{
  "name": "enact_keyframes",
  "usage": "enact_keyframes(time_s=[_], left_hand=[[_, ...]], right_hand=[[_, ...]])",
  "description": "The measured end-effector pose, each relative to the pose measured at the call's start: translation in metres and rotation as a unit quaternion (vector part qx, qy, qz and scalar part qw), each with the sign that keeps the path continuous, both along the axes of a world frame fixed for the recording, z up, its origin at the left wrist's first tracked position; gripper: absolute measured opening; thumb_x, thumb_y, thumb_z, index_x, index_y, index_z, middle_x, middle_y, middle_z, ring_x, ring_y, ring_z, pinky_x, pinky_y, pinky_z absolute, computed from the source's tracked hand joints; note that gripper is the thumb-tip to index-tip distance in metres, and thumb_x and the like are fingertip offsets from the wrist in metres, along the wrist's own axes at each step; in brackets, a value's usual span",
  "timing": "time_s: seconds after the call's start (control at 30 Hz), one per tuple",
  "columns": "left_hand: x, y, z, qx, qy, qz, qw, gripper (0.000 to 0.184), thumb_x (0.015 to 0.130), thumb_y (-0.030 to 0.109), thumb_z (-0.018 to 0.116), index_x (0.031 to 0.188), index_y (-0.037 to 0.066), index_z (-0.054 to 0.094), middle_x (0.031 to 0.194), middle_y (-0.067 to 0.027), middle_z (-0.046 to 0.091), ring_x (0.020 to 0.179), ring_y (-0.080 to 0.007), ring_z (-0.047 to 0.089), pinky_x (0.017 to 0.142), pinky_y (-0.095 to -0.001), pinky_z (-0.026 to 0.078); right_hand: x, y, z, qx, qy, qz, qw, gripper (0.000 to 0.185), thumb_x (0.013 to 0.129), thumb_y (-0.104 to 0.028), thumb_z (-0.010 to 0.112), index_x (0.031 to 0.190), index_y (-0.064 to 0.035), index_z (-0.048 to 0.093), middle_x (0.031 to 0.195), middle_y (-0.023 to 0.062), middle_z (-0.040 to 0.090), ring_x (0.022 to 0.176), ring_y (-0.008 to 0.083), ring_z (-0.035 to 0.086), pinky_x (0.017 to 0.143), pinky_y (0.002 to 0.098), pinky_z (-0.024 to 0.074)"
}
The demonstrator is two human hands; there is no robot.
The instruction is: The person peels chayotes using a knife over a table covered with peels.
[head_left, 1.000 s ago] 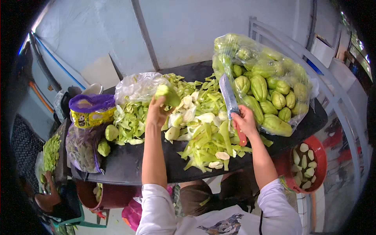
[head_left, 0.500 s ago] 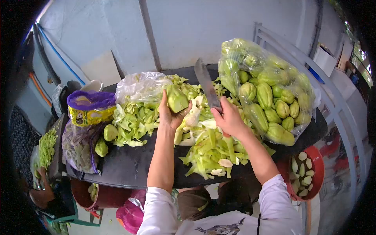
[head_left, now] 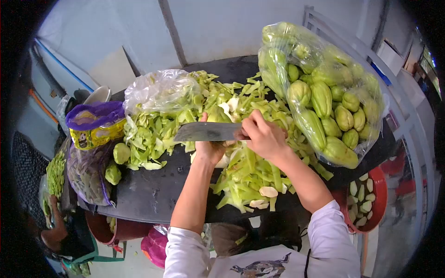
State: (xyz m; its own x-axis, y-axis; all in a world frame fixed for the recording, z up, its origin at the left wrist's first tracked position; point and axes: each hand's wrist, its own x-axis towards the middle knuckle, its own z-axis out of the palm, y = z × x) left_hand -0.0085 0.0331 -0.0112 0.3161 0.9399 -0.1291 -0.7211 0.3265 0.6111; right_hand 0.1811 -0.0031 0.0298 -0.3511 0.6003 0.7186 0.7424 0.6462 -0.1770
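Observation:
My right hand [head_left: 265,136] is wrapped around the handle of a broad kitchen knife [head_left: 204,131], its blade lying level and pointing left. Behind that blade, my left hand [head_left: 207,150] holds a pale green chayote [head_left: 219,114], of which only the upper part shows. The blade covers most of the left fingers; whether its edge touches the chayote I cannot tell. Beneath both hands spreads a heap of green peelings [head_left: 250,173] with a few whitish slices [head_left: 268,191]. To the right, a clear plastic bag [head_left: 320,104] is full of whole chayotes.
Two loose chayotes [head_left: 121,153] lie on the black table [head_left: 148,197] beside a purple mesh bag [head_left: 88,178]. A crumpled clear bag [head_left: 160,90] rests on the peelings. Below stand a red bucket [head_left: 381,199] with cut pieces and another bucket [head_left: 125,231]. A metal railing [head_left: 403,129] runs right.
The knife has swung from upright to level and moved left, across the front of the chayote and my left hand. My right hand has moved slightly left; the view has shifted a little.

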Motion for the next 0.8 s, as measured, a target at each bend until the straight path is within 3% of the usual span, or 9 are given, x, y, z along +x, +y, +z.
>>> enact_keyframes(time_s=[0.1,0.13,0.23,0.3,0.37,0.47,0.53,0.57,0.8], left_hand=[[0.009,-0.012,0.013,-0.001,0.012,0.007,1.0,0.067,0.094,0.062,0.042,0.108,-0.002,0.056,0.101,-0.0182,0.065,0.091,-0.0302,0.066,0.074,-0.0443,0.057],[0.016,-0.018,0.024,-0.034,0.042,0.037,0.998,0.07,0.093,0.063,0.039,0.109,-0.003,0.058,0.093,-0.0178,0.067,0.075,-0.0291,0.065,0.068,-0.0377,0.053],[0.015,-0.02,0.02,-0.003,0.003,-0.016,1.0,0.068,0.094,0.061,0.04,0.107,-0.003,0.058,0.089,-0.0185,0.067,0.07,-0.0287,0.064,0.068,-0.037,0.052],[0.017,-0.023,0.023,-0.008,0.003,-0.008,1.0,0.067,0.094,0.06,0.04,0.106,-0.003,0.058,0.088,-0.0183,0.067,0.07,-0.0287,0.063,0.066,-0.038,0.052],[0.016,-0.024,0.024,-0.013,0.002,0.0,1.0,0.066,0.094,0.059,0.04,0.105,-0.003,0.058,0.086,-0.0182,0.067,0.069,-0.0287,0.063,0.064,-0.039,0.051],[0.012,-0.024,0.024,0.011,0.023,-0.02,0.999,0.063,0.093,0.059,0.043,0.106,0.0,0.059,0.088,-0.0156,0.067,0.07,-0.0283,0.063,0.06,-0.04,0.049],[0.013,-0.025,0.031,-0.056,0.037,0.084,0.994,0.059,0.091,0.059,0.045,0.107,0.005,0.06,0.091,-0.0127,0.067,0.072,-0.0278,0.063,0.058,-0.0404,0.048],[0.012,-0.025,0.03,-0.056,0.037,0.084,0.994,0.059,0.091,0.059,0.045,0.107,0.005,0.06,0.091,-0.0127,0.067,0.072,-0.0278,0.063,0.058,-0.0404,0.048],[0.002,-0.017,0.018,-0.021,0.019,0.07,0.997,0.048,0.092,0.054,0.05,0.104,0.008,0.058,0.091,-0.0109,0.065,0.078,-0.0272,0.063,0.057,-0.0434,0.049]], right_hand=[[0.0,0.004,-0.008,0.037,0.007,0.015,0.999,0.019,0.072,-0.004,0.071,0.079,-0.0075,0.055,0.085,0.0073,0.048,0.058,0.0235,0.062,0.046,0.036,0.0505],[0.0,0.002,-0.007,0.034,-0.001,0.024,0.999,0.018,0.072,-0.004,0.071,0.078,-0.0075,0.055,0.084,0.0071,0.048,0.057,0.0229,0.061,0.046,0.0357,0.0507],[-0.001,0.001,-0.005,0.035,-0.014,0.031,0.999,0.016,0.074,-0.006,0.071,0.077,-0.0076,0.055,0.082,0.0064,0.046,0.055,0.0217,0.06,0.045,0.0351,0.0507],[-0.001,0.001,-0.006,0.037,-0.018,0.028,0.999,0.015,0.075,-0.007,0.071,0.076,-0.0077,0.056,0.081,0.006,0.046,0.054,0.021,0.06,0.044,0.0348,0.0504],[-0.001,0.001,-0.007,0.013,-0.033,0.028,0.999,0.009,0.084,-0.014,0.062,0.08,-0.0116,0.054,0.085,0.008,0.048,0.056,0.0233,0.064,0.044,0.0363,0.0522],[-0.001,0.002,-0.009,0.01,-0.017,0.033,0.999,0.008,0.085,-0.014,0.061,0.08,-0.0138,0.055,0.085,0.0083,0.049,0.053,0.0237,0.063,0.043,0.0369,0.0517],[0.004,0.008,-0.013,0.011,-0.013,0.022,1.0,0.012,0.082,-0.014,0.066,0.077,-0.0121,0.055,0.082,0.0065,0.047,0.052,0.0216,0.06,0.042,0.0357,0.0496],[0.006,0.011,-0.014,0.014,-0.009,0.01,1.0,0.016,0.079,-0.014,0.071,0.075,-0.0103,0.056,0.08,0.0047,0.046,0.051,0.0195,0.058,0.042,0.0345,0.0475],[0.001,0.0,-0.002,-0.002,-0.013,0.004,1.0,0.015,0.079,-0.013,0.071,0.075,-0.0103,0.057,0.078,0.0058,0.047,0.052,0.0226,0.058,0.044,0.0362,0.0482]])
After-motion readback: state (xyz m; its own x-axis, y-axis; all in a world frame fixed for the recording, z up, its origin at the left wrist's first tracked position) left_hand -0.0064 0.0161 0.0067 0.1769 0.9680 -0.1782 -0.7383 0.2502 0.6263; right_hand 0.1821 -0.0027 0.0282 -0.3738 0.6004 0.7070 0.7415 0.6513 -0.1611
